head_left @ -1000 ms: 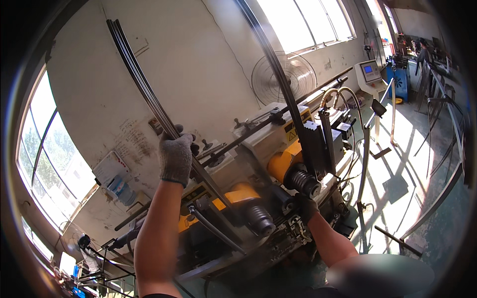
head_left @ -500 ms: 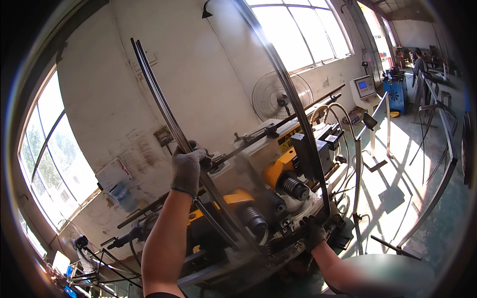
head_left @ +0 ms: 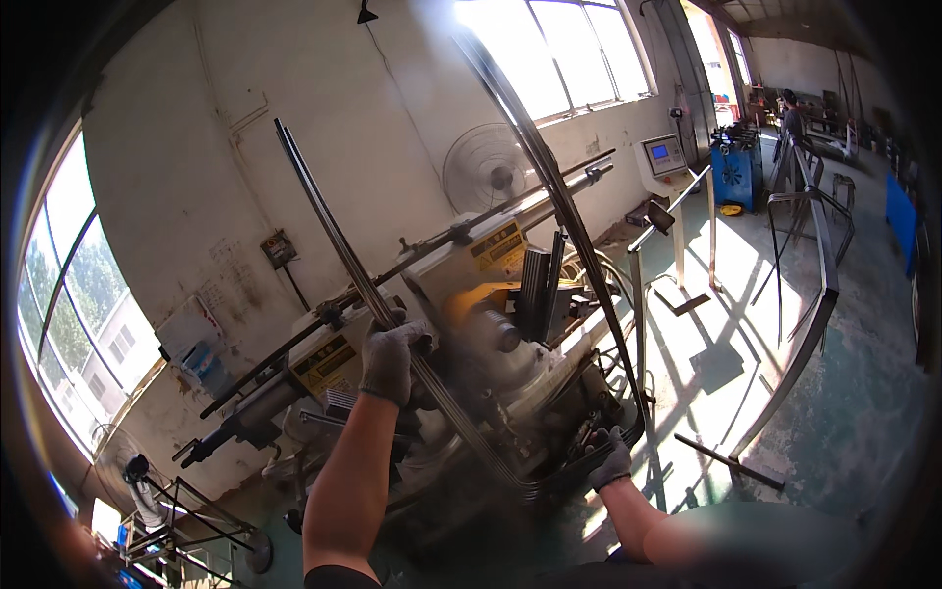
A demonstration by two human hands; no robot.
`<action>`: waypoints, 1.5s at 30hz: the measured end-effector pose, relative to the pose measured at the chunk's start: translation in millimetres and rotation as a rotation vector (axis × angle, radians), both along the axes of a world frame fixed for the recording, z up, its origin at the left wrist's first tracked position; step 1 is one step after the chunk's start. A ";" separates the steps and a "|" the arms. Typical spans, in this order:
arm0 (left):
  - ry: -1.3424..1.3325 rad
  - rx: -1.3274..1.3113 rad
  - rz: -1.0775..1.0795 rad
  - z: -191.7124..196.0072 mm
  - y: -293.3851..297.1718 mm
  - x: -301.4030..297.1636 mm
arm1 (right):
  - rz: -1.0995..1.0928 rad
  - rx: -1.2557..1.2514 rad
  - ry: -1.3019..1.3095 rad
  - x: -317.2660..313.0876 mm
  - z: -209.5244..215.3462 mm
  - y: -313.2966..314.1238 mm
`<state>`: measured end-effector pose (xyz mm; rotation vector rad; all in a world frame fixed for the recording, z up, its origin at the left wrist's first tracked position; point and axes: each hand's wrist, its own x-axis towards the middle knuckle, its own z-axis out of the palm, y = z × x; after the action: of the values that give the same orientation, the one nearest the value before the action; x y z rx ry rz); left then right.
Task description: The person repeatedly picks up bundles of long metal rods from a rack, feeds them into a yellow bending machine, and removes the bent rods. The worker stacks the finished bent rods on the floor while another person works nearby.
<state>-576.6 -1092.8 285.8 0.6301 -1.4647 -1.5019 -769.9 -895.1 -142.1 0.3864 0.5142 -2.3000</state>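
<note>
My left hand (head_left: pixel 391 359), in a grey glove, grips one long leg of a bent dark metal tube (head_left: pixel 334 236) that rises up and to the left. My right hand (head_left: pixel 610 458), also gloved, holds the same tube low down near its bend. The other leg (head_left: pixel 549 177) curves upward toward the windows. The tube stands in front of a large tube bending machine (head_left: pixel 491 304) with yellow and grey parts and a long horizontal shaft.
A pedestal fan (head_left: pixel 488 175) stands by the white wall. A control console with a screen (head_left: pixel 664 157) and a blue machine (head_left: pixel 736 167) are at the right. Bent tube frames (head_left: pixel 814 245) lean on the floor at right. A person (head_left: pixel 791 118) stands far back.
Both hands have swung the bent tube away from the machine toward the right; my right hand has dropped lower to the tube's bend, and the view has turned rightward.
</note>
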 end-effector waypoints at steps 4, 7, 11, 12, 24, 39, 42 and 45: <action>-0.032 0.031 -0.001 -30.8 33.6 -47.5 | -0.045 -0.012 -0.002 -57.1 -35.2 53.5; -0.021 0.156 -0.058 -52.1 56.9 -79.7 | -0.070 0.054 0.020 -99.2 -31.2 95.6; 0.097 0.240 -0.096 -91.2 78.7 -137.3 | -0.070 0.072 0.062 -176.7 -31.7 158.3; 0.111 0.231 -0.073 -99.8 88.7 -149.6 | -0.107 0.137 0.027 -190.1 -33.0 171.2; 0.051 0.353 0.105 -123.8 189.8 -222.8 | -0.176 0.215 0.013 -258.7 -36.8 276.5; 0.428 0.652 -0.473 -241.1 269.8 -194.1 | -0.549 0.902 0.538 -343.4 149.6 465.5; 0.420 1.049 -0.428 -301.2 316.9 -212.2 | -0.559 0.972 0.750 -382.2 205.5 497.1; 0.329 1.219 -0.509 -377.3 360.0 -232.7 | -0.443 1.103 0.905 -436.3 237.5 508.9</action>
<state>-809.2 -732.8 -91.5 0.6407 -0.3118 -2.7310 -1206.2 -386.2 95.4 -0.1098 2.3567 -2.2768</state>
